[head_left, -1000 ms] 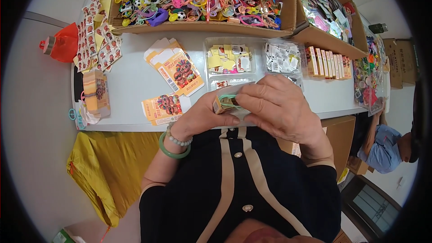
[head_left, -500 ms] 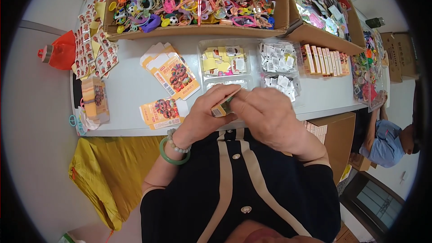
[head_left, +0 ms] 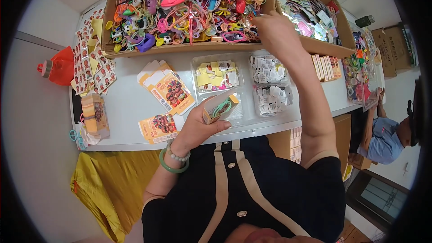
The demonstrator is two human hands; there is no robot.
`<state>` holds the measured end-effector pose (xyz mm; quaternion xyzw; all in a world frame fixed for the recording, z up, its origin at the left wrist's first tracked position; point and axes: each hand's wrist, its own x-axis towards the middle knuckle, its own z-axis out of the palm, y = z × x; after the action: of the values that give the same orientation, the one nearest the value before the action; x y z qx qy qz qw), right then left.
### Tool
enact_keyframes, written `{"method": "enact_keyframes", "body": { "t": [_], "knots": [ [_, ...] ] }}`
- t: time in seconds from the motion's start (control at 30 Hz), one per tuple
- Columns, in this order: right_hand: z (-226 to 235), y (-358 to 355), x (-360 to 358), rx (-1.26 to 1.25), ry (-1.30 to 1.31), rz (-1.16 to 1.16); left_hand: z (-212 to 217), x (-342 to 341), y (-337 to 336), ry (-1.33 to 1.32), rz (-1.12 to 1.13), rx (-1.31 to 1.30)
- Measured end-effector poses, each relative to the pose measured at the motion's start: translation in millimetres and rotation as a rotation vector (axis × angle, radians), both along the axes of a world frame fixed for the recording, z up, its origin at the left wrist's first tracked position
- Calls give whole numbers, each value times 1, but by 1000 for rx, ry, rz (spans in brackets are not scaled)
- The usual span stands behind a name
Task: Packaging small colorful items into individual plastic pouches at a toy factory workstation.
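Since the earlier frames, our right hand has left the small box and travelled up and away to the big toy carton, while our left hand has kept the box and turned its open end toward us. Working left to right: a red bag [head_left: 60, 65] sits off the worktop [head_left: 128, 103] edge, sheets of printed stickers [head_left: 92, 69] lie fanned at the far left, and a stack of folded boxes [head_left: 94, 116] stands beside them, within reach as stock. Flat orange box blanks [head_left: 167, 91] lie near the centre, a second small pile [head_left: 157, 127] at the near edge. Our left hand [head_left: 198, 128] is closed around the small open box [head_left: 219, 106], thumb along the lower side and fingers wrapped behind, holding it just above the near edge of the worktop; a green looped item shows inside its mouth. We judge the mouth is tilted upward so the contents stay put. Behind it, clear trays of yellow cards [head_left: 217, 73] and white packets [head_left: 269, 78] sit in a row. Our right hand [head_left: 275, 31] reaches over the rim of the large cardboard carton [head_left: 180, 47] of coloured plastic toys [head_left: 189, 6], fingers bent down at the rim; we cannot tell whether it holds anything. A second carton [head_left: 315, 45] of packets stands at right.
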<state>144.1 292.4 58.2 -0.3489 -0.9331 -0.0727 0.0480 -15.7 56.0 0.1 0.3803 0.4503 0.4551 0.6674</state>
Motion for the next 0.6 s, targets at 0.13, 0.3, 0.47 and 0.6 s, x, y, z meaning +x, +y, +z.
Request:
{"method": "enact_keyframes", "body": {
  "t": [0.13, 0.3, 0.47, 0.6],
  "knots": [
    [-18, 32, -24, -202, -321, 17, -4, 0, -2, -26, 11, -27],
    [-24, 37, -24, -166, -362, 35, -11, -2, -3, -45, 20, -32],
    [-2, 21, -19, -89, -274, 33, -13, -5, -4, -87, 42, -21],
    [7, 17, -5, -267, 204, -80, -17, -7, -4, -96, 56, -78]
  ]
}}
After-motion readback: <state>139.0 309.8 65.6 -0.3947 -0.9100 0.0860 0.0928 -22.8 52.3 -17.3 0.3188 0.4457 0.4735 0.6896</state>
